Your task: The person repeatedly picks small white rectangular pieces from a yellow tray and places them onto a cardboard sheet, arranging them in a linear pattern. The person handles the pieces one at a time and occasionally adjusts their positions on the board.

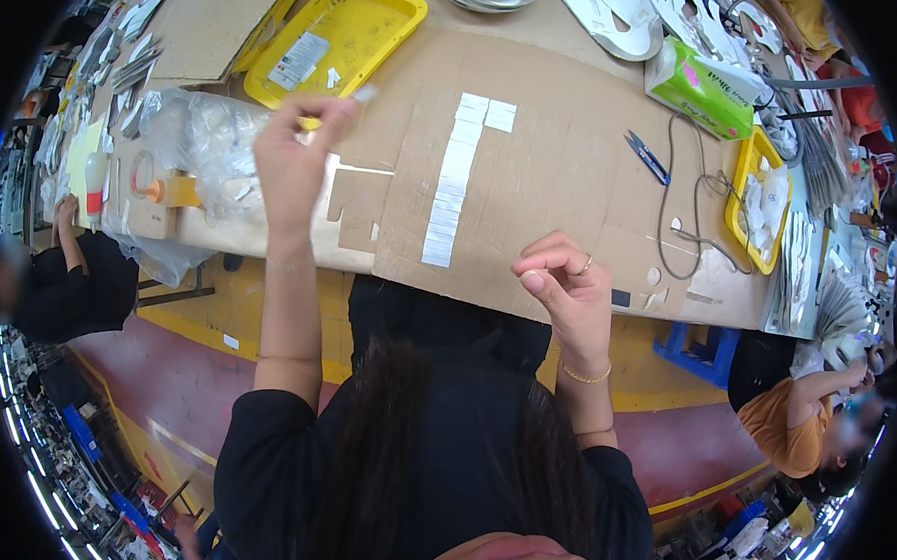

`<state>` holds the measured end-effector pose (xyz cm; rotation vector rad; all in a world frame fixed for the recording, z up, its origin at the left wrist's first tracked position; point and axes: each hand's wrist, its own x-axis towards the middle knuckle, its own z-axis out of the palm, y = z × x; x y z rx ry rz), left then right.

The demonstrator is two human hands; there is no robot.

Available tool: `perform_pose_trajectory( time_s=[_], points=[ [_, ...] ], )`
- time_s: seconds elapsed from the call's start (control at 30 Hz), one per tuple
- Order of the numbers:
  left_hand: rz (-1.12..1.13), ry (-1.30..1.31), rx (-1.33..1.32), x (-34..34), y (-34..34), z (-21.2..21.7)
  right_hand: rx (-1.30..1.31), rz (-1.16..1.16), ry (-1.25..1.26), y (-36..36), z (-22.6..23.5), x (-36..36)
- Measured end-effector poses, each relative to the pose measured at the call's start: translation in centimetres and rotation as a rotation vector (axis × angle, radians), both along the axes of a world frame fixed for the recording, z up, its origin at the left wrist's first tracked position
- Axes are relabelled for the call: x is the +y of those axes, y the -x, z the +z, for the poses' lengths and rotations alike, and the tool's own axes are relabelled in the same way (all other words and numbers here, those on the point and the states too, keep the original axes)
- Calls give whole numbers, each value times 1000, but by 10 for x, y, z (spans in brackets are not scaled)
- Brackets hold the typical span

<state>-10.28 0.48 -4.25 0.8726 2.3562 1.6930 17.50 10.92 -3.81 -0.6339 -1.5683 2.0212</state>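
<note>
My left hand [299, 158] is raised over the table near the yellow tray [380, 22], its fingers pinched. A small, blurred white piece [365, 93] shows at its fingertips. My right hand [573, 290] hovers near the table's front edge with thumb and fingers drawn together; whether anything is between them cannot be made out. Between the hands, a column of small white labels [453, 175] lies on a brown cardboard sheet [549, 164]. A short second group of white labels [501, 116] sits beside its far end.
Thread snips [649, 159] and a looped cord [667, 209] lie to the right. Beyond are a green tissue pack [702, 91] and a yellow basket [739, 198] of white pieces. Plastic bags [209, 139] and an orange-capped bottle [177, 191] are left. Other people work at both sides.
</note>
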Motion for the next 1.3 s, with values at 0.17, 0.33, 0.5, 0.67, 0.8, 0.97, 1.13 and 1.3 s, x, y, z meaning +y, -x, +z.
perform_pose_trajectory(
  time_s=[0.17,0.33,0.5,0.67,0.8,0.97,1.13,1.3],
  points=[
    [221,245,237,-1,117,-54,-10,-30,17,-4,-9,1],
    [166,387,393,2,150,-79,-217,-87,-279,-7,-22,9],
    [-257,218,335,66,61,-85,-654,-30,-965,5,-48,11],
    [-620,380,439,124,-5,-90,-745,62,-1027,8,-70,3],
    [-641,387,469,148,-10,-97,-744,76,-1036,1,-80,2],
    [-677,428,504,158,-6,-108,-745,95,-1036,-1,-83,4],
    [-684,461,490,162,-6,-109,-753,101,-1030,0,-81,6],
    [-688,475,505,162,-7,-107,-763,91,-1044,0,-79,5]
  ],
)
